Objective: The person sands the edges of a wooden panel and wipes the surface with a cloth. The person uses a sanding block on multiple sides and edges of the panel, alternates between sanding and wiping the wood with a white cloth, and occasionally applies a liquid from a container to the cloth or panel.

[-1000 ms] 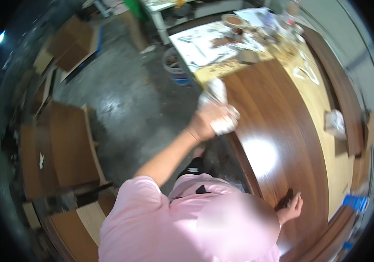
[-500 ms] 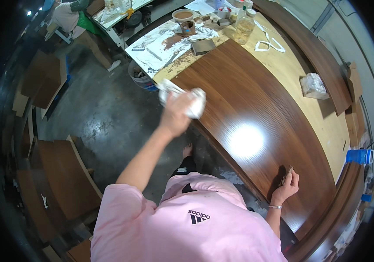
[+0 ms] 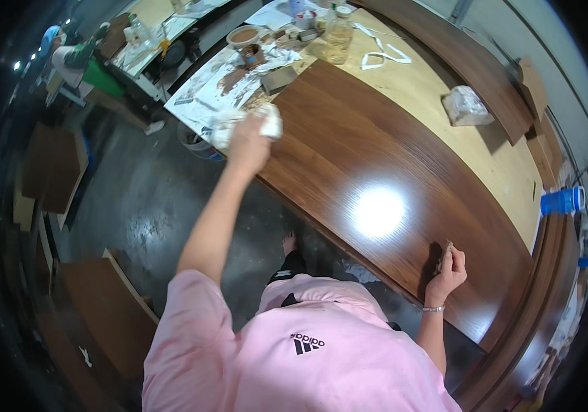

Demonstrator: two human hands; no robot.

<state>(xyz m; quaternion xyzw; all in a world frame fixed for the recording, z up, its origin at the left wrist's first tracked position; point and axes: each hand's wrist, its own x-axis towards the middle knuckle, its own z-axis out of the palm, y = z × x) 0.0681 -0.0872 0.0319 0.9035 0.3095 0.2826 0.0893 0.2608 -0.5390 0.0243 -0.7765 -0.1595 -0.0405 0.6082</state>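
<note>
A glossy dark brown wood-grain board (image 3: 356,144) lies across the worktable in front of me. At its far left corner, my left hand (image 3: 248,147) is closed around a bunched white cloth (image 3: 270,122), slightly blurred by motion. My right hand (image 3: 447,273) is over the near right part of the board, fingers pinched together. Something small shows at those fingertips, too small to name, and a shadow falls beside the hand. Past the cloth, a grey-brown block (image 3: 279,80) sits by the board's far end.
Stained paper (image 3: 201,93), a bowl of brown liquid (image 3: 242,36), a brown-smeared can (image 3: 253,56) and a clear bottle (image 3: 339,42) crowd the far end. A wrapped white block (image 3: 468,106) and blue cup (image 3: 562,200) are rightward. Brown panels (image 3: 105,302) stand left; a person (image 3: 77,65) works beyond.
My left hand has moved the cloth left and away to the board's far corner. The view has shifted slightly. My right hand stays pinched over the near part of the board.
</note>
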